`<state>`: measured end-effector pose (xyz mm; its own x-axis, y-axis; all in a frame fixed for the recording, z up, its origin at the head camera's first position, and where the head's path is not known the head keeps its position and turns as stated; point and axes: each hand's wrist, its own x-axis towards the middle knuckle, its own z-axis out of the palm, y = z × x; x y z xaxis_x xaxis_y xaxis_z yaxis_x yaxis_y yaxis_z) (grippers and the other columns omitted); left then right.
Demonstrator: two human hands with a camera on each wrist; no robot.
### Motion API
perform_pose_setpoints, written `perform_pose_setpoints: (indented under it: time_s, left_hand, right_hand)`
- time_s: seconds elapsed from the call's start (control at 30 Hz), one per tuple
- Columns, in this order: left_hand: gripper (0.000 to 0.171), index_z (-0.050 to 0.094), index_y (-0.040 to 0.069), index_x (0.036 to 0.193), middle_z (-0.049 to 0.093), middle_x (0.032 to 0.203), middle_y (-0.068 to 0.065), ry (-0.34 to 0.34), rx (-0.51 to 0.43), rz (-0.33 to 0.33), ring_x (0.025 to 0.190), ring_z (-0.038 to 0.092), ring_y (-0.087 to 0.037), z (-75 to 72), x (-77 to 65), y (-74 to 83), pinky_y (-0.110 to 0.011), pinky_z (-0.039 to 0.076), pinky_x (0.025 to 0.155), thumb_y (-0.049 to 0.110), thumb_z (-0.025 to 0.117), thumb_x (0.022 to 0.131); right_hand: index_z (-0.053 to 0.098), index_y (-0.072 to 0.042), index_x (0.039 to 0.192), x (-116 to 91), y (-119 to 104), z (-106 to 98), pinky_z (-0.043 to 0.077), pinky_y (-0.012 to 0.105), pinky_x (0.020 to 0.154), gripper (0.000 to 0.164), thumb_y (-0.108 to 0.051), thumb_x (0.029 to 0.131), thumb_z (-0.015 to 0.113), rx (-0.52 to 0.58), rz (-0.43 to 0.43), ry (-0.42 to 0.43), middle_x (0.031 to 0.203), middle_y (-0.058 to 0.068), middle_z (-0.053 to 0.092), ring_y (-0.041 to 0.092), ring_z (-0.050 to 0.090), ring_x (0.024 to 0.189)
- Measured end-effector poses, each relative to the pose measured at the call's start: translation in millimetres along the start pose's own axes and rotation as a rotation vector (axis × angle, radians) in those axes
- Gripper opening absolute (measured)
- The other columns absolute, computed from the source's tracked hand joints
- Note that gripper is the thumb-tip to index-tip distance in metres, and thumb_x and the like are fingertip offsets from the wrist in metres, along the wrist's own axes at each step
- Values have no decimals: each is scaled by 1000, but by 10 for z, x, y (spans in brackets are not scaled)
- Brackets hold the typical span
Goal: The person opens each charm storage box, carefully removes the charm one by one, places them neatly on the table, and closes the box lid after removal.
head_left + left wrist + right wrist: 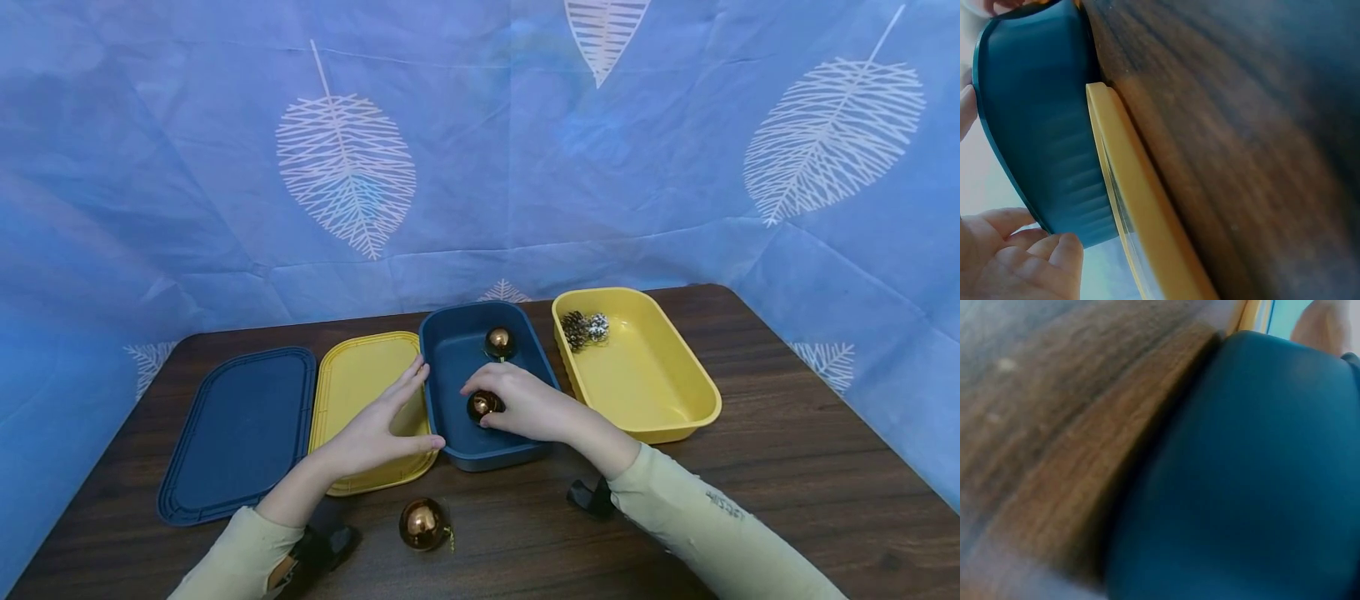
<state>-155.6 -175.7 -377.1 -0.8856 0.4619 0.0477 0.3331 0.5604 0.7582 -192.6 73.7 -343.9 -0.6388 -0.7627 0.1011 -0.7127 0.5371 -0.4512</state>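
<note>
Inside the blue box (pixel 483 454), my right hand (pixel 528 402) pinches a shiny brown Christmas ball (pixel 482 405) near the middle of the floor. A second brown ball (pixel 500 342) lies farther back in the same box. My left hand (pixel 378 425) rests along the box's left side, fingers stretched and thumb by the near corner; its fingers also show against the blue wall (pixel 1041 137) in the left wrist view. On the table in front lies a third brown ball (pixel 423 524) with a gold loop. The blue wall (pixel 1254 475) fills much of the right wrist view.
Right of the blue box stands a yellow box (pixel 645 375) with pine cones (pixel 576 331) in its far left corner. A yellow lid (pixel 356 383) lies partly under my left hand, and a blue lid (pixel 240 433) sits farther left on the dark wooden table (pixel 787 433).
</note>
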Motion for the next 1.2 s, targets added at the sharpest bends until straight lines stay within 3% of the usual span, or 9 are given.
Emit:
perform_pose_setpoints:
  time_s: [0.3,0.63,0.77,0.93,1.2]
  left_hand:
    - [92,15,20,154,2,160,2,8,5,20,144,5,-27,7,2,-21,-62,19,107,42,71,85]
    - [94,14,22,154,1,160,4,-1,2,18,144,5,-22,1,13,-30,-60,20,108,48,70,84]
    - [94,14,21,154,0,160,5,-4,-3,10,144,5,-22,1,15,-38,-60,19,108,47,71,84]
    - [95,13,21,154,0,160,5,-2,3,13,144,5,-23,0,14,-30,-61,19,108,48,71,83]
    - [96,13,22,154,1,160,4,9,17,18,144,6,-24,3,14,-38,-61,19,108,49,71,83]
  right_hand:
    - [65,-2,118,23,43,31,45,41,95,34,-5,84,72,-18,55,6,119,10,60,26,54,114]
    - [65,-8,120,-152,-85,-83,46,37,95,36,-9,84,74,50,-31,116,122,2,59,19,52,117]
    - [63,-11,123,-261,-184,-140,46,34,94,38,-11,86,73,87,-99,131,126,-1,57,16,50,119]
    - [59,-12,127,-420,-294,-151,47,31,93,42,-11,87,71,176,-249,140,129,-1,55,14,50,120]
    - [54,-13,126,-602,-356,35,46,31,94,41,-4,89,67,364,-438,47,129,0,52,13,50,120]
